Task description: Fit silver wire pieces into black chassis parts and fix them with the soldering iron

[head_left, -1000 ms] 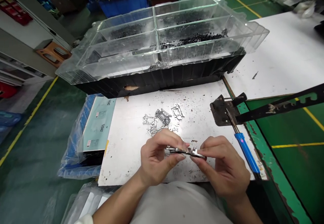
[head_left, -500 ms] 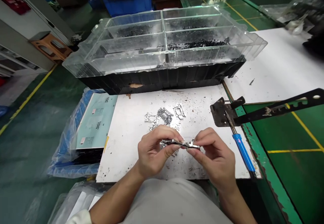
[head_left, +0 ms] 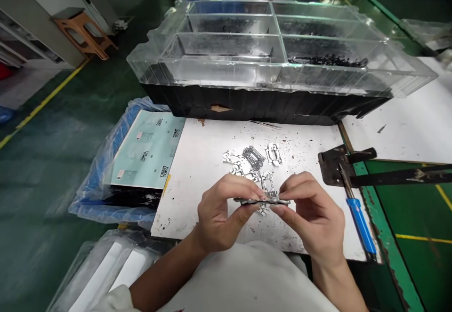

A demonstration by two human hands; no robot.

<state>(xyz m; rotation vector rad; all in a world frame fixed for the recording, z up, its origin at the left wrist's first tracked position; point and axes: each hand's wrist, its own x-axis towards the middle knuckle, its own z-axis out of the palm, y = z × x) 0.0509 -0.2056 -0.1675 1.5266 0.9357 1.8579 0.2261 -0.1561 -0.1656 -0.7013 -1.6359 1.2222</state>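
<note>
A thin metal part [head_left: 267,201] is held nearly edge-on above the white work surface [head_left: 201,175]. My left hand [head_left: 226,211] pinches its left end between thumb and fingers. At the right end, my right hand [head_left: 312,213] grips the same part with thumb and fingertips. Just beyond my hands lie several flat silvery metal frames [head_left: 243,166], partly overlapping; one frame [head_left: 273,154] sits apart at their right. The held part and my fingers hide some of the nearest frames.
A clear divided tray [head_left: 226,69] with small black pieces stands on a black base [head_left: 254,105] behind. At right are a black metal bracket [head_left: 332,166] and a blue-handled tool [head_left: 362,225]. A blue-lined box with light-green sheets [head_left: 144,149] is at left.
The camera view has shifted, so the tray and table appear farther right. The held part now looks flatter and more level, still between both hands.
</note>
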